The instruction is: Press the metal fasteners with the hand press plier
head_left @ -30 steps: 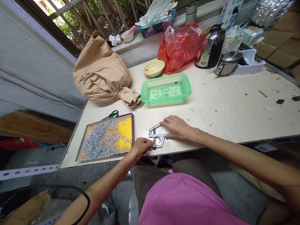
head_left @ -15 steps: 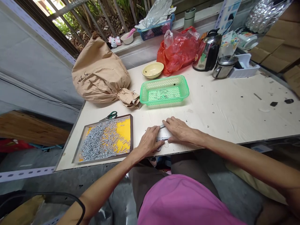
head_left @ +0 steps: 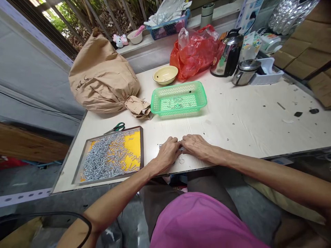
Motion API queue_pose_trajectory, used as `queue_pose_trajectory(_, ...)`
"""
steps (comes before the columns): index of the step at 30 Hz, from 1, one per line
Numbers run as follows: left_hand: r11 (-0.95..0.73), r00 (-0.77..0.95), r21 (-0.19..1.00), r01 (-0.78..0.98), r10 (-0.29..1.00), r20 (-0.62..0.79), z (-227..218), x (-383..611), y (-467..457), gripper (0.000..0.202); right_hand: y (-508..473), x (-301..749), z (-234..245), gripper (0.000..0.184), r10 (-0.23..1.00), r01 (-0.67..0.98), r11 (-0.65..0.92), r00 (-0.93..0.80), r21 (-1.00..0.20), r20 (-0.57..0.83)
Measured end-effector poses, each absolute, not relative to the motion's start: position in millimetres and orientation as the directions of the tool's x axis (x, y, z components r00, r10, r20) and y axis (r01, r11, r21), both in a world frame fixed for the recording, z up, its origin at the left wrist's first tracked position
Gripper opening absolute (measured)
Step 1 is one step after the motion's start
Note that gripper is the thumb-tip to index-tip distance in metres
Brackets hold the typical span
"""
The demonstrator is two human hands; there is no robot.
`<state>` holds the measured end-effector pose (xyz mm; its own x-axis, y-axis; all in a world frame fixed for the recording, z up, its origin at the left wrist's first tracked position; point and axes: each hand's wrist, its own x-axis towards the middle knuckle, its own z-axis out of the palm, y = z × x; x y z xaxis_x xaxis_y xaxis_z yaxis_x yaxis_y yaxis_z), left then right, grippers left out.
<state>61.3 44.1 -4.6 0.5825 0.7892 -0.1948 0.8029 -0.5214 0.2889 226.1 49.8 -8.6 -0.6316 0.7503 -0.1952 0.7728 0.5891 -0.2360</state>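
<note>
My left hand (head_left: 169, 151) and my right hand (head_left: 196, 146) meet near the front edge of the table, their fingers curled and closed. Between the fingertips a bit of a grey metal piece (head_left: 182, 148) shows; most of it is covered, so its shape is unclear. Another small metallic end (head_left: 160, 146) sticks out on the left side of my left hand. To the left lies a shallow tray (head_left: 141, 148) with a yellow bottom, heaped with many small silvery metal pins (head_left: 103, 158). Beyond my hands stands a green plastic basket (head_left: 178, 112) holding several loose pins.
Green-handled scissors (head_left: 117, 127) lie behind the tray. A tied brown paper sack (head_left: 103, 79), a cream bowl (head_left: 165, 75), a red plastic bag (head_left: 195, 51), a kettle (head_left: 227, 53) and a steel pot (head_left: 245, 72) line the back. Small scraps dot the table's right side.
My hands have drawn closer together, and the gap showing grey metal strips between them has closed. The camera view has shifted slightly, moving the surroundings left.
</note>
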Motion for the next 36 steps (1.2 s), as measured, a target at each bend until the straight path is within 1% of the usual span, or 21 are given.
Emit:
queue_pose_trajectory(4, -0.513, 0.578, 0.289, 0.809, 0.784, -0.225, -3, 63, 44, 0.01, 49, 228, -13, 0.019, 0.739, 0.76, 0.592, -0.645, -0.269, -0.195)
queue_pose_trajectory(8, -0.524, 0.585, 0.277, 0.805, 0.78, -0.224, -2, 63, 46, 0.01, 48, 231, -11, 0.025, 0.756, 0.771, 0.581, -0.63, -0.261, -0.179)
queue_pose_trajectory(9, -0.525, 0.583, 0.274, 0.806, 0.784, -0.212, -2, 62, 46, 0.01, 48, 232, -9, 0.026, 0.765, 0.778, 0.574, -0.621, -0.254, -0.174)
queue_pose_trajectory(11, -0.522, 0.576, 0.279, 0.806, 0.799, -0.17, -5, 60, 42, 0.019, 51, 237, -6, 0.033, 0.772, 0.779, 0.576, -0.618, -0.247, -0.146)
queue_pose_trajectory(13, -0.516, 0.563, 0.297, 0.804, 0.821, -0.098, -11, 57, 32, 0.03, 54, 244, -6, 0.043, 0.754, 0.749, 0.607, -0.648, -0.267, -0.106)
queue_pose_trajectory(14, -0.518, 0.56, 0.311, 0.797, 0.826, -0.057, -15, 57, 24, 0.034, 57, 247, -7, 0.043, 0.738, 0.728, 0.624, -0.668, -0.285, -0.092)
queue_pose_trajectory(16, -0.535, 0.563, 0.344, 0.772, 0.826, 0.023, -22, 59, 6, 0.038, 63, 252, -11, 0.033, 0.731, 0.714, 0.632, -0.678, -0.3, -0.072)
queue_pose_trajectory(19, -0.586, 0.609, 0.409, 0.699, 0.788, 0.088, -31, 65, -19, 0.045, 76, 254, -19, 0.021, 0.786, 0.769, 0.593, -0.618, -0.24, -0.037)
queue_pose_trajectory(21, -0.602, 0.632, 0.452, 0.658, 0.768, 0.102, -34, 70, -30, 0.048, 88, 252, -22, 0.017, 0.806, 0.79, 0.579, -0.592, -0.2, -0.007)
queue_pose_trajectory(23, -0.6, 0.635, 0.481, 0.639, 0.764, 0.109, -36, 72, -34, 0.051, 100, 247, -21, 0.015, 0.808, 0.793, 0.58, -0.589, -0.184, 0.01)
queue_pose_trajectory(26, -0.605, 0.629, 0.484, 0.632, 0.765, 0.135, -37, 71, -32, 0.059, 104, 230, -14, 0.015, 0.803, 0.795, 0.591, -0.595, -0.137, 0.016)
queue_pose_trajectory(27, -0.618, 0.636, 0.477, 0.625, 0.757, 0.147, -38, 71, -31, 0.062, 100, 221, -10, 0.016, 0.771, 0.764, 0.633, -0.637, -0.124, 0.016)
queue_pose_trajectory(28, -0.631, 0.645, 0.47, 0.617, 0.748, 0.157, -38, 71, -31, 0.064, 94, 212, -7, 0.017, 0.711, 0.704, 0.699, -0.703, -0.124, 0.014)
queue_pose_trajectory(30, -0.654, 0.66, 0.462, 0.599, 0.73, 0.177, -38, 72, -37, 0.063, 76, 192, 0, 0.015, 0.518, 0.512, 0.845, -0.856, -0.153, -0.003)
queue_pose_trajectory(31, -0.673, 0.677, 0.461, 0.579, 0.711, 0.188, -37, 72, -42, 0.059, 67, 182, 3, 0.013, 0.416, 0.413, 0.895, -0.909, -0.167, -0.019)
queue_pose_trajectory(33, -0.738, 0.724, 0.449, 0.504, 0.644, 0.246, -33, 69, -57, 0.045, 53, 168, 4, 0.014, 0.28, 0.284, 0.945, -0.959, -0.164, -0.046)
queue_pose_trajectory(35, -0.812, 0.747, 0.406, 0.418, 0.562, 0.355, -26, 60, -71, 0.031, 46, 159, 0, 0.014, 0.213, 0.217, 0.968, -0.976, -0.13, -0.041)
queue_pose_trajectory(36, -0.833, 0.73, 0.377, 0.404, 0.543, 0.415, -22, 51, -76, 0.026, 45, 157, -4, 0.012, 0.193, 0.195, 0.974, -0.981, -0.113, -0.024)
